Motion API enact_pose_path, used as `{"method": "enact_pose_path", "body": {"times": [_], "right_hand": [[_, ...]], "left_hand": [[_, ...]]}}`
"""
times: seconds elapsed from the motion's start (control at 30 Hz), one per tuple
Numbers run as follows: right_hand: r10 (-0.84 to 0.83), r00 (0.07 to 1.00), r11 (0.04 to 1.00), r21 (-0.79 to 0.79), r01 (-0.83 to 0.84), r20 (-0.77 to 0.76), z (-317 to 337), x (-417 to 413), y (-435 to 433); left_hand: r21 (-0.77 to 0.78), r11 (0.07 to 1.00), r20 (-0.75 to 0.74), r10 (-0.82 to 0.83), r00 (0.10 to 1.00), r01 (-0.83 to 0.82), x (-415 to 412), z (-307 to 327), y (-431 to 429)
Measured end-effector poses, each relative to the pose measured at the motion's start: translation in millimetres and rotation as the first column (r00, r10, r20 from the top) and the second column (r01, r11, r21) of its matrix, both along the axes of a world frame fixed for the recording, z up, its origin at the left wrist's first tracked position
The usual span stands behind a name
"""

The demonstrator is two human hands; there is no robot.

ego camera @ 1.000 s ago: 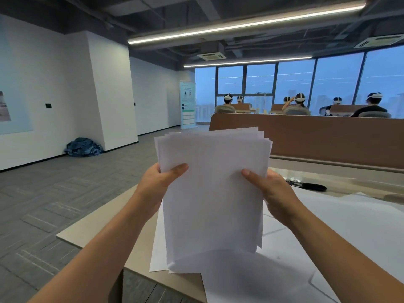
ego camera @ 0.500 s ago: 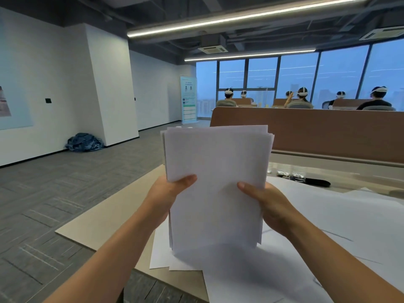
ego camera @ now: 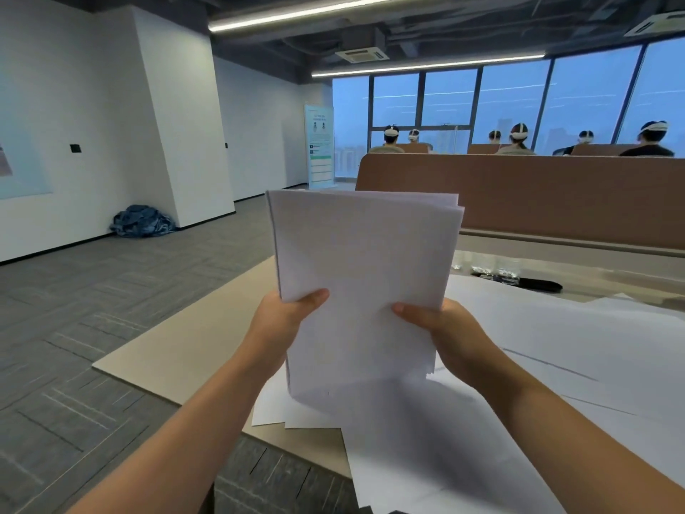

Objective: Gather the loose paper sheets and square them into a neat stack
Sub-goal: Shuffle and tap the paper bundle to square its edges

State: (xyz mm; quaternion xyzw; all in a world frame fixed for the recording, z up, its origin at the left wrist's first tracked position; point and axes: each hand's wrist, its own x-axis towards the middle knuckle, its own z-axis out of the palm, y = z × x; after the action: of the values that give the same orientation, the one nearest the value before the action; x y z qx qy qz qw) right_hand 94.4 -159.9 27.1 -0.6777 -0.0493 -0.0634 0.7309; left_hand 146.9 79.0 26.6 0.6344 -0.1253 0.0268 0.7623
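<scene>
Both hands hold the paper stack (ego camera: 363, 283) upright over the near corner of the table (ego camera: 178, 350).

Left hand (ego camera: 285, 317) grips the stack's left edge and right hand (ego camera: 448, 335) grips its right edge. Both thumbs lie across the front face; the fingers are hidden behind. The stack's bottom edge sits at the loose sheets (ego camera: 574, 365) lying flat on the table, probably touching, but I can't tell from this angle. The left side looks flush, while a few sheet edges poke out of line at the top-right corner. The loose sheets spread right and toward the camera. A dark pen-like object (ego camera: 539, 284) lies at the far side of the table, near the brown partition (ego camera: 537, 191).
</scene>
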Motion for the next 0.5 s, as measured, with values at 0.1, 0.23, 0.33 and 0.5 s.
{"method": "enact_pose_path", "body": {"times": [0.1, 0.23, 0.33, 0.5], "right_hand": [[-0.082, 0.996, 0.995, -0.063, 0.083, 0.019, 9, 6, 2], [-0.119, 0.993, 0.991, -0.063, 0.118, -0.017, 8, 6, 1], [-0.102, 0.992, 0.991, -0.092, 0.095, -0.070, -9, 3, 2], [-0.101, 0.989, 0.993, 0.052, 0.108, -0.110, -17, 2, 12]], "left_hand": [[0.012, 0.999, 0.016, 0.036, 0.999, -0.036, 3, 10, 1], [0.055, 0.998, 0.034, 0.033, 0.999, -0.035, 1, 9, 1], [0.055, 0.998, -0.033, 0.022, 0.999, -0.020, -3, -8, 2], [0.007, 1.000, -0.076, -0.011, 0.997, 0.011, -4, -10, -1]]}}
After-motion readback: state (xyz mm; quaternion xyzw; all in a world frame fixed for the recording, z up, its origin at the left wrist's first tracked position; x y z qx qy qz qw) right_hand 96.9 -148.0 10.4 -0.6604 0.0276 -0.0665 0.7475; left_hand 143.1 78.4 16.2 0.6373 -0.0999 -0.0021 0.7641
